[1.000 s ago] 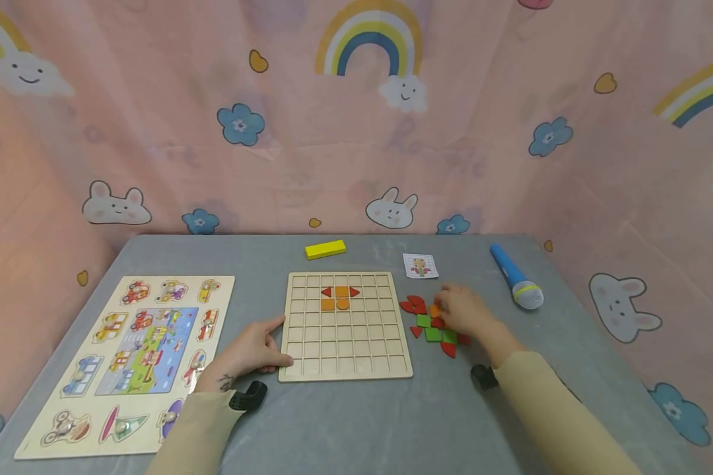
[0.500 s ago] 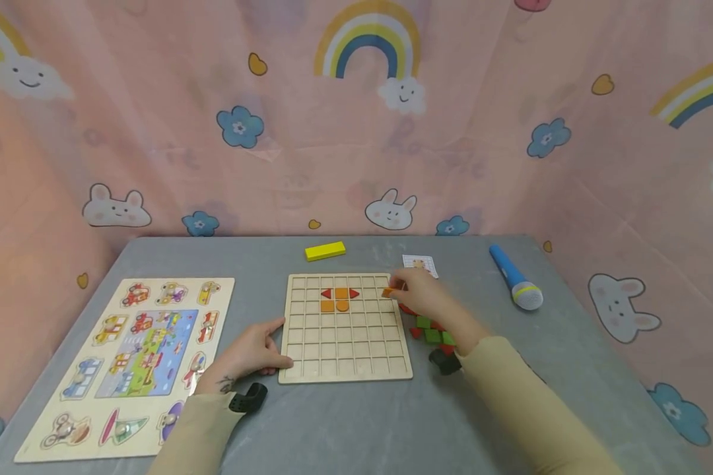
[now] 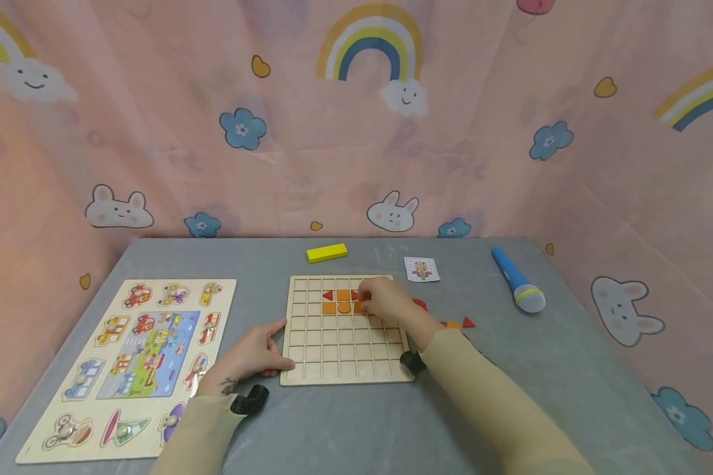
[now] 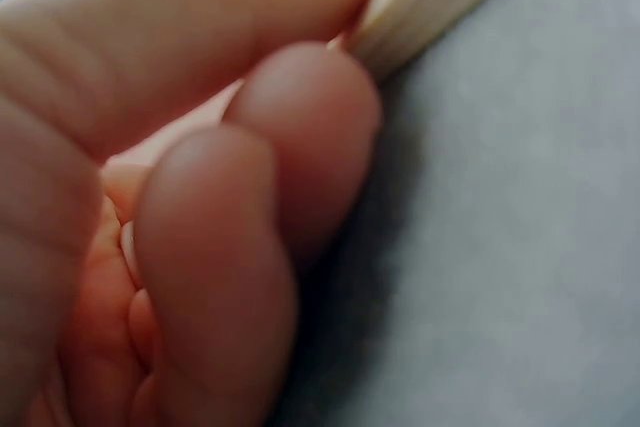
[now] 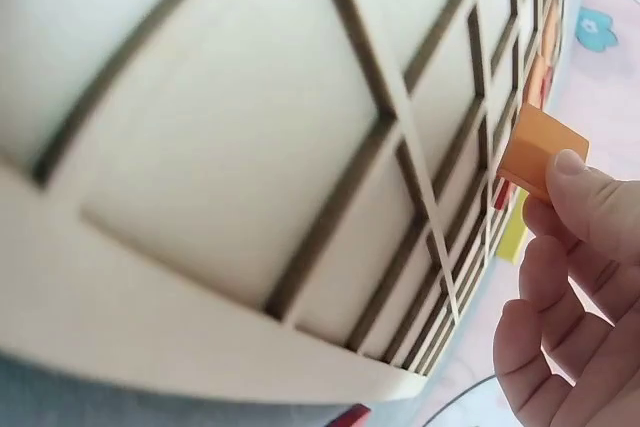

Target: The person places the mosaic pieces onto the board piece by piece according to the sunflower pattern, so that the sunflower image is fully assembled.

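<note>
At its left edge, the wooden grid board (image 3: 349, 363) is touched by my left hand (image 3: 252, 349). The index finger reaches along the side and the thumb lies at the near corner. In the left wrist view the other fingers (image 4: 215, 267) curl inward beside the board's edge (image 4: 430, 2). My right hand (image 3: 386, 303) pinches an orange square tile (image 5: 540, 150) between thumb and fingertips over the board's upper right part. An orange square (image 3: 329, 308), an orange round tile (image 3: 344, 307), another orange square (image 3: 343, 295) and a red triangle (image 3: 329, 295) lie in the grid.
Loose tiles, including a red triangle (image 3: 468, 322), lie right of the board, partly behind my right forearm. A small pattern card (image 3: 422, 270), a yellow block (image 3: 327, 253) and a blue microphone (image 3: 518, 280) stand farther back. A vehicle puzzle board (image 3: 214, 349) lies at left.
My right hand has picked the orange square tile from the loose pile and carried it left over the board, beside the round tile. My left hand has stayed at the board's edge.
</note>
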{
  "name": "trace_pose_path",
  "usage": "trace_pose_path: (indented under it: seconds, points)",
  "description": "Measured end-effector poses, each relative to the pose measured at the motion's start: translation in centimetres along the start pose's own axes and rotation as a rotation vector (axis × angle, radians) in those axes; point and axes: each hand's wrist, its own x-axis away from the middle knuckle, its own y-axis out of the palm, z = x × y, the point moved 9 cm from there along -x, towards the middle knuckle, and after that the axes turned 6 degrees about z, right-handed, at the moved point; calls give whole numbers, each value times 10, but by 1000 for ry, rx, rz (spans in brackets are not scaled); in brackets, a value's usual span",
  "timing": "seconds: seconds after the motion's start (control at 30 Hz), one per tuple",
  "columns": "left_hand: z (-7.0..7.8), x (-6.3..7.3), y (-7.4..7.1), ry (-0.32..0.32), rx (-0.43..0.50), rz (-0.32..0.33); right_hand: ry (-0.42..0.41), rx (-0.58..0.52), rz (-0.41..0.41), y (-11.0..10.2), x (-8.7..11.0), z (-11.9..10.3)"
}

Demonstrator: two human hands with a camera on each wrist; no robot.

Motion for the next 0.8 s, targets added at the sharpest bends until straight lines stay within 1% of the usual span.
trace_pose_path:
  seconds: [0.07, 0.3, 0.53, 0.6, 0.7, 0.8]
  points:
    - [0, 0, 0, -1, 3, -1, 20, 12, -2, 2, -1, 1]
    - [-2, 0, -1, -13, 3, 5, 42, 66, 14, 6, -5, 0]
    - [-2, 0, -1, -11, -1, 3, 59, 124, -7, 10, -6, -1]
    - [-2, 0, -1, -13, 0, 3, 56, 113, -8, 9, -5, -1]
    - [-2, 0, 0, -17, 0, 1, 53, 60, 25, -3, -1, -1]
    - [-2, -1, 0, -20, 0, -2, 66, -17, 98, -27, 7, 4]
